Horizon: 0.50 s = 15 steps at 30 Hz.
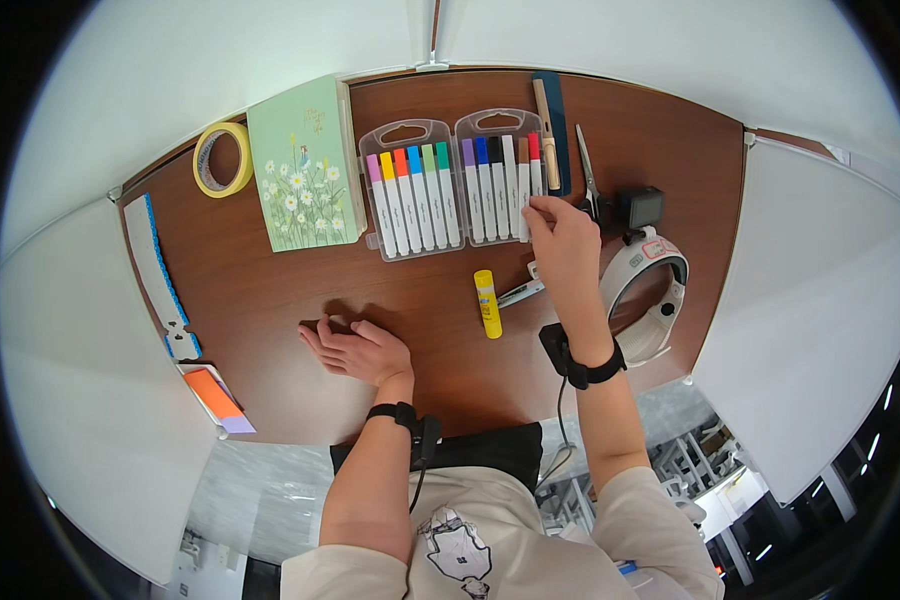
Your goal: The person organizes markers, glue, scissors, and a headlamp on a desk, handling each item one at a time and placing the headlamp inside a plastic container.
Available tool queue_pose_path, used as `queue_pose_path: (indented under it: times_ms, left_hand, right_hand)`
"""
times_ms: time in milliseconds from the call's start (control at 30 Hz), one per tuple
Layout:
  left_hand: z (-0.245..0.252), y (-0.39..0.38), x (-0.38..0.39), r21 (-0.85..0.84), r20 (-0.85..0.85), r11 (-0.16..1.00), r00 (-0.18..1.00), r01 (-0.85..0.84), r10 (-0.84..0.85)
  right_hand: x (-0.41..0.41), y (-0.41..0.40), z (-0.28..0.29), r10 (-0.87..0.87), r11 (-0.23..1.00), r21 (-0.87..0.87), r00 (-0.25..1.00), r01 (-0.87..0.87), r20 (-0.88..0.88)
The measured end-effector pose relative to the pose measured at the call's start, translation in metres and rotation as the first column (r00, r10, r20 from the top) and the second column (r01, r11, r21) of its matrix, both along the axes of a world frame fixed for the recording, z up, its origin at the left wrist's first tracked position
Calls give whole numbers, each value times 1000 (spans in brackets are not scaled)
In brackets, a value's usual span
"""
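Note:
My right hand (566, 240) is at the right edge of an open clear plastic marker case (498, 118). Its thumb and fingertips close on the lower body of a red-capped marker (535, 165), whose bottom end they hide. Beside it lies a brown-capped marker (523, 180), in a row with purple, blue, black and white-looking ones. The case's left half (405, 127) holds several more markers in other colours. My left hand (364, 352) is empty over the table at the front left, fingers loosely curled and apart.
On the brown table (285, 397) are a yellow glue stick (487, 304), a partly hidden craft knife (521, 292), scissors (586, 169), a black box-shaped camera (641, 206), a white headband (645, 345), a green flowered book (304, 169) and a tape roll (244, 161). White panels (787, 300) enclose it.

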State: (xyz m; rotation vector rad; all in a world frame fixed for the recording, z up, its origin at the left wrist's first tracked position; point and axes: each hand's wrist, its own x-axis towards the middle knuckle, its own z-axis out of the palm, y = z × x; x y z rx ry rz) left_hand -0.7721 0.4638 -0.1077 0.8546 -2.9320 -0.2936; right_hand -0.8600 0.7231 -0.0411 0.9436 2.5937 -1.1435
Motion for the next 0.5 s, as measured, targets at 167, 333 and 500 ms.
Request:
queue_pose_path:
  times_ms: [167,333,500]
  left_hand:
    - [0,0,1,-4,-2,1000,1000,4,-5]
    - [3,2,-1,5,-2,1000,1000,-1,1]
    - [2,2,0,8,-7,1000,1000,1,-1]
  right_hand:
    - [-1,0,-3,45,993,113,999,-42,-24]
    - [-5,3,-3,76,984,164,995,-64,-67]
    - [-6,5,-6,77,984,170,993,-61,-90]
